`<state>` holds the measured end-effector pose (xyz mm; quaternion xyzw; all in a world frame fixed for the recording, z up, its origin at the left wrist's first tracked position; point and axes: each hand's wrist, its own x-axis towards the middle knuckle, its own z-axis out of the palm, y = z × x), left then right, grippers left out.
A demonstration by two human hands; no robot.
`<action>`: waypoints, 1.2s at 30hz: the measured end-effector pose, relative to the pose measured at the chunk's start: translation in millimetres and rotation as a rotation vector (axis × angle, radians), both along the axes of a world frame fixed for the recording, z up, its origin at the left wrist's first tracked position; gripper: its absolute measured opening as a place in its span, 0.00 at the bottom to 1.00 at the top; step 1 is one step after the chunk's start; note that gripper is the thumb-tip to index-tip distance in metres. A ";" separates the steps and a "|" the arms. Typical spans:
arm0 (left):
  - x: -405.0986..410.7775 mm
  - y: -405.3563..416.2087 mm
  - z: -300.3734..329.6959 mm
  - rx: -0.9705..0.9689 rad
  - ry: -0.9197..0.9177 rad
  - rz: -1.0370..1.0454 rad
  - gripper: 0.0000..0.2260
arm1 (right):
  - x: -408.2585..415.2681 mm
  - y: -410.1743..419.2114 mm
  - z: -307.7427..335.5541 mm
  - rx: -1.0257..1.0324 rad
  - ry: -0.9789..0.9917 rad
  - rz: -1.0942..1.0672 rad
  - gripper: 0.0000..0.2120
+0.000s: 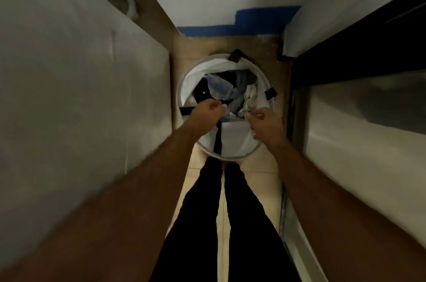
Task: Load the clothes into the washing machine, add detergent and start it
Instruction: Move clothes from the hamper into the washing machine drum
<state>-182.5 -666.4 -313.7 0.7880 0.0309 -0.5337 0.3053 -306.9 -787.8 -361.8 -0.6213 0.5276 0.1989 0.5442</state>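
The step in hand looks like the very first, gathering clothes; a round white laundry basket [230, 155] stands on the floor at the centre of the frame, holding a heap of clothes [227, 91] (dark, blue and pale pieces). The left hand [208, 110] hovers over its near-left rim, fingers curled, what they pinch I cannot tell; the right hand [265, 121] has fingers curled near a pale cloth [247, 103]. Next calls for a firm grab and lifting toward the machine, which I cannot pick out with certainty.

left hand [208, 109] hides its grip; laundry basket [258, 69] bottom buried under clothes [221, 88].
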 end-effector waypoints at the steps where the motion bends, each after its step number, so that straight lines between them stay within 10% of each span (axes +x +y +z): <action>1: 2.8 -1.9 -17.8 0.001 0.004 0.007 0.14 | 3.2 -1.5 -18.3 -0.003 0.009 0.029 0.03; 13: 0.4 -15.9 -236.9 0.022 0.139 0.151 0.12 | 56.5 -11.5 -235.2 -0.244 0.107 0.344 0.36; 18: -18.6 -18.2 -285.5 0.017 0.268 0.347 0.22 | 62.7 -15.0 -290.8 -0.366 0.204 0.392 0.30; 30: -39.5 -6.2 -267.8 0.015 0.507 0.736 0.35 | 29.4 21.8 -217.0 -0.236 -0.060 -0.065 0.14; 36: -39.8 -11.9 -234.7 -0.109 0.398 0.834 0.24 | 16.3 41.0 -149.9 0.137 -0.121 -0.514 0.13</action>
